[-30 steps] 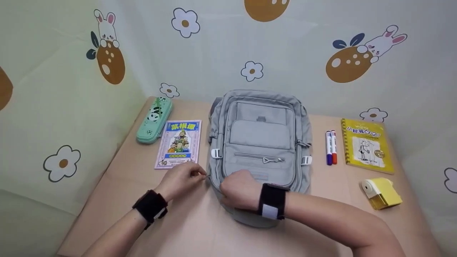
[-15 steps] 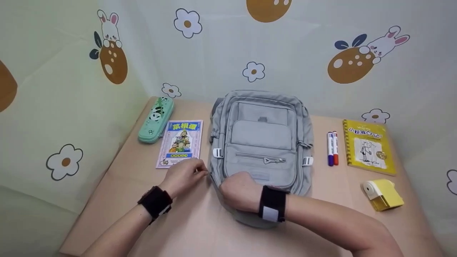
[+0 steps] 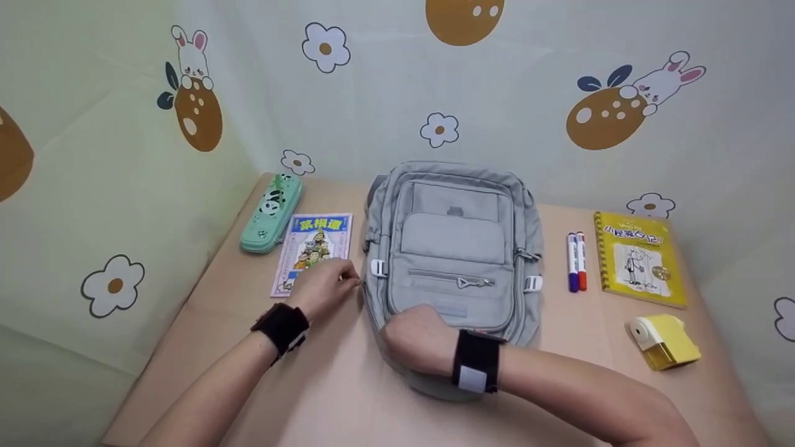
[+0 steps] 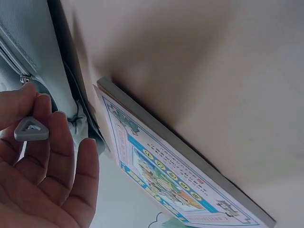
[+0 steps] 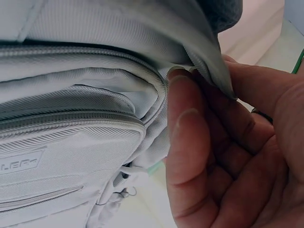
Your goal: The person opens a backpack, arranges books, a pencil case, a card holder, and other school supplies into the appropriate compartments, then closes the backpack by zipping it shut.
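Note:
A grey backpack (image 3: 456, 239) lies on the table with its front pockets facing up. At its left side, my left hand (image 3: 324, 288) pinches the zipper pull between thumb and index finger. The left wrist view shows the pull's triangular grey end (image 4: 31, 135) hanging over the curled fingers, just below the metal slider (image 4: 25, 79) on the zipper. My right hand (image 3: 417, 340) grips the bag's fabric at the lower left corner. In the right wrist view, a fold of grey cloth (image 5: 209, 64) sits between that thumb and the fingers.
Left of the bag lie a comic-style book (image 3: 317, 242), partly behind my left hand, and a green panda pencil case (image 3: 271, 214). To the right are two markers (image 3: 577, 261), a yellow book (image 3: 641, 259) and a yellow pencil sharpener (image 3: 666, 341). Patterned cloth surrounds the table.
My left hand has slid the zipper pull up along the backpack's left side, away from the lower corner. The right hand keeps its grip at the corner, nearly still.

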Demonstrator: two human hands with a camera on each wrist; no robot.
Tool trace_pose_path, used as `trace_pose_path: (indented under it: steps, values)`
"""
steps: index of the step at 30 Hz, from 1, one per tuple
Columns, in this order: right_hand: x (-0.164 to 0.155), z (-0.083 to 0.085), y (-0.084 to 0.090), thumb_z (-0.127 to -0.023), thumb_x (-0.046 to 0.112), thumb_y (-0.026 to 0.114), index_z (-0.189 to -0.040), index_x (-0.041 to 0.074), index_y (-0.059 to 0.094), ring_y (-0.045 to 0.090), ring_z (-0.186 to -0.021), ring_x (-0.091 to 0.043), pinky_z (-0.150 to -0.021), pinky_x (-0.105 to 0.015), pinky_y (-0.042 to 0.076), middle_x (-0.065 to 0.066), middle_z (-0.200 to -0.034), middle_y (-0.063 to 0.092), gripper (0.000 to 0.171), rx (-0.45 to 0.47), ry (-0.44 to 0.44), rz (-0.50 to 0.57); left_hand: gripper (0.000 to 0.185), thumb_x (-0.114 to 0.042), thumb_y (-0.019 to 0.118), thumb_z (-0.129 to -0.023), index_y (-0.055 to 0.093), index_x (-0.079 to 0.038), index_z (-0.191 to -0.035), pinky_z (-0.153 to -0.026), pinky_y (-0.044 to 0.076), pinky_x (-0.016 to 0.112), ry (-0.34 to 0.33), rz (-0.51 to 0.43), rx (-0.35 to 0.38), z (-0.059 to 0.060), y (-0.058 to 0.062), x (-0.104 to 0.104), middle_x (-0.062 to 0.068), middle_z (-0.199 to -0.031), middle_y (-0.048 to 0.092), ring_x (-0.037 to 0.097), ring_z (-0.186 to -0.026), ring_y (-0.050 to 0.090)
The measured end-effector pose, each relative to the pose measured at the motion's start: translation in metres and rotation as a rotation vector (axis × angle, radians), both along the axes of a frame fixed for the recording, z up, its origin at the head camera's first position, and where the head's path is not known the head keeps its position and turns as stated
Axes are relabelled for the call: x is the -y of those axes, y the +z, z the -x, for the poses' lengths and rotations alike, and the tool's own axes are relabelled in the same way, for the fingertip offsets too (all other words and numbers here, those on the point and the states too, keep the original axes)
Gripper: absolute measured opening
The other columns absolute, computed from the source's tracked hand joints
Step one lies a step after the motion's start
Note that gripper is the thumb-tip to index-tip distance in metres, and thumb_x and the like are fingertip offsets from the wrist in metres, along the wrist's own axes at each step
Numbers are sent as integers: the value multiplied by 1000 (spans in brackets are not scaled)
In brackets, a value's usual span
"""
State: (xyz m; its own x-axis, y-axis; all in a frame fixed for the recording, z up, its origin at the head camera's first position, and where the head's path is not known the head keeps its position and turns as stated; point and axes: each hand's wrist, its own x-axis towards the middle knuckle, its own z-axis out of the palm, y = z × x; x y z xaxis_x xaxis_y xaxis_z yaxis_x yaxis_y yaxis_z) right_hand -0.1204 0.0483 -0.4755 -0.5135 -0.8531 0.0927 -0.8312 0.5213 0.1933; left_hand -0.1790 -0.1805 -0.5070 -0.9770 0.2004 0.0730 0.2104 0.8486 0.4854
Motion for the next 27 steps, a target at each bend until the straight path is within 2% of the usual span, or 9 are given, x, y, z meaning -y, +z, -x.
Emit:
trace_pose_path:
  steps: [5, 8, 11, 15, 18, 24, 27]
  values:
    - [0, 0, 0, -80, 26, 73, -56, 20, 55, 42, -41, -13, -35, -34, 36, 8, -51, 47, 31, 56, 5, 15, 7, -21, 76, -92, 72, -19, -88, -81, 53, 39, 5, 2, 0, 6, -2, 1, -3, -91, 70, 19, -87, 67]
    - [0, 1, 0, -82, 25, 72, -57, 19, 56, 42, -41, -14, -35, -35, 36, 8, -50, 47, 30, 71, 10, 6, 6, -21, 76, -92, 72, -20, -88, -81, 53, 39, 7, -13, 22, 7, -2, 2, -4, -91, 70, 18, -87, 66]
    - [2, 6, 2, -85, 27, 70, -55, 19, 53, 41, -41, -15, -35, -35, 34, 7, -48, 44, 35, 134, -10, -2, 6, -20, 76, -93, 72, -20, -88, -82, 52, 38, 11, -29, 45, 6, -1, 2, -4, -91, 70, 17, -87, 66]
    - [8, 17, 11, -91, 44, 70, -52, 19, 49, 42, -42, -16, -39, -36, 35, 7, -46, 40, 51, 270, -89, -18, 8, -19, 75, -93, 71, -20, -87, -80, 52, 38, 23, -35, 57, 5, 1, 2, -4, -89, 69, 17, -85, 65]
    - [18, 27, 19, -91, 57, 68, -52, 18, 47, 45, -43, -17, -42, -37, 38, 7, -46, 40, 59, 319, -160, -39, 8, -20, 76, -93, 71, -20, -86, -80, 52, 37, 38, -41, 74, 5, 2, 2, -5, -89, 69, 16, -84, 64]
    - [43, 45, 20, -90, 63, 65, -54, 16, 48, 50, -47, -18, -45, -38, 45, 4, -49, 44, 62, 257, -238, -123, 7, -19, 75, -93, 72, -21, -87, -81, 52, 37, 38, -65, 102, 3, 2, 1, -7, -88, 69, 15, -85, 64]
    - [52, 54, 18, -88, 60, 68, -55, 15, 52, 56, -52, -20, -47, -39, 48, 1, -53, 51, 59, 222, -263, -114, 8, -20, 75, -94, 72, -22, -87, -82, 52, 37, 32, -70, 98, 3, 1, 2, -8, -87, 69, 15, -85, 64]
